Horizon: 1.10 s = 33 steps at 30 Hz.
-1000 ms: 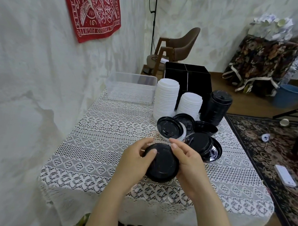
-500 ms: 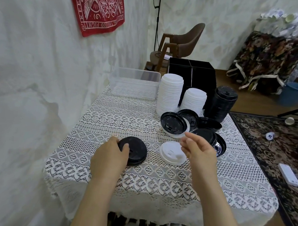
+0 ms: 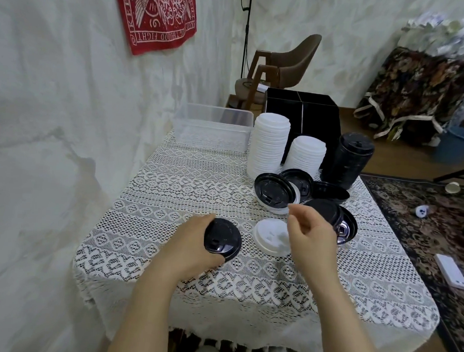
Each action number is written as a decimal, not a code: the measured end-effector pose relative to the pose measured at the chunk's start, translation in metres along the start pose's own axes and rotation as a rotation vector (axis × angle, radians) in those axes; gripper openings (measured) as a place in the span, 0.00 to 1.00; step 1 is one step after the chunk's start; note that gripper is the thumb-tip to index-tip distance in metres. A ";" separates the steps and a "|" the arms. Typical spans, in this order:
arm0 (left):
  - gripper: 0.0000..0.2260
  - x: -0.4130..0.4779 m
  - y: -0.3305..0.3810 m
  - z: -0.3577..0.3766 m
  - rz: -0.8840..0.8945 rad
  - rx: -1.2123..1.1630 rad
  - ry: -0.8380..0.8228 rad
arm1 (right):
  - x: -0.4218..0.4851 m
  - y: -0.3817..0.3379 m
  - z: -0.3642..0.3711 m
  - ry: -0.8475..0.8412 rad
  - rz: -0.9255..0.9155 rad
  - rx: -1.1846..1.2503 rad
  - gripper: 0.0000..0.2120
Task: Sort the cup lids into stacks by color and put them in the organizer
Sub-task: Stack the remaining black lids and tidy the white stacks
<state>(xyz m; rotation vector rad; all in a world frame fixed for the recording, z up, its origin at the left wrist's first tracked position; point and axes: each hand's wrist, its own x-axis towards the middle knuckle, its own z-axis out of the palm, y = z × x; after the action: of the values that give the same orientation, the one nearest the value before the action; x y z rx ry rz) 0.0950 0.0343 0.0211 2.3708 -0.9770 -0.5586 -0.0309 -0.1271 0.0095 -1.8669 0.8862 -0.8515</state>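
Note:
My left hand (image 3: 189, 247) grips a black lid (image 3: 224, 239) by its left edge, tilted just above the lace-covered table (image 3: 171, 189). My right hand (image 3: 309, 233) hovers over a single white lid (image 3: 269, 236) lying on the cloth, its fingers loosely curled and holding nothing. Behind it lies a loose heap of black lids (image 3: 299, 190) with a white one among them. Two stacks of white lids (image 3: 269, 144) and a stack of black lids (image 3: 350, 159) stand further back. The black organizer (image 3: 302, 112) stands behind the stacks.
A clear plastic bin (image 3: 213, 127) sits at the table's far left by the wall. A brown chair (image 3: 280, 69) stands behind the organizer. To the right, a patterned rug (image 3: 423, 210) carries small items and a white device (image 3: 451, 270).
The two hands held one black lid together; they split apart. The left hand carried the black lid to the left, a white lid now lies on the cloth, and the right hand hovers above it.

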 end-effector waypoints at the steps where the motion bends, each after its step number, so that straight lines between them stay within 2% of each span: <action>1: 0.38 0.002 0.001 0.003 -0.016 0.028 0.020 | 0.002 0.001 0.002 -0.028 -0.050 -0.094 0.13; 5: 0.39 0.010 0.006 0.015 -0.060 0.188 0.061 | 0.009 0.010 0.015 -0.154 -0.233 -0.451 0.19; 8: 0.39 0.013 0.009 0.019 -0.056 0.235 0.063 | 0.018 0.018 0.029 -0.108 -0.323 -0.642 0.19; 13: 0.42 0.014 0.004 0.017 -0.042 0.195 0.063 | 0.025 0.024 0.042 0.100 -0.411 -0.614 0.04; 15: 0.41 0.014 0.003 0.015 -0.031 0.150 0.109 | 0.023 0.024 0.041 0.138 -0.454 -0.553 0.04; 18: 0.36 0.011 0.010 0.011 0.031 -0.041 0.205 | 0.019 0.012 0.031 0.142 -0.485 -0.373 0.04; 20: 0.34 0.008 0.015 0.010 0.071 -0.184 0.232 | 0.011 -0.002 0.024 0.108 -0.378 -0.159 0.05; 23: 0.36 0.006 0.020 0.010 0.100 -0.322 0.237 | -0.004 -0.021 0.017 0.004 -0.063 0.236 0.07; 27: 0.42 0.006 0.023 0.009 0.124 -0.424 0.238 | -0.019 -0.030 0.016 -0.265 0.346 0.766 0.03; 30: 0.43 0.006 0.022 0.008 0.135 -0.462 0.224 | -0.021 -0.031 0.016 -0.426 0.437 0.898 0.07; 33: 0.44 0.007 0.018 0.005 0.127 -0.486 0.212 | -0.019 -0.031 0.016 -0.505 0.454 0.898 0.07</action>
<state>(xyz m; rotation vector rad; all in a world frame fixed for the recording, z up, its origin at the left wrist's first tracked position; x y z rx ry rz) 0.0872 0.0162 0.0266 1.8781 -0.7849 -0.4264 -0.0200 -0.0930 0.0268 -0.9560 0.4480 -0.3527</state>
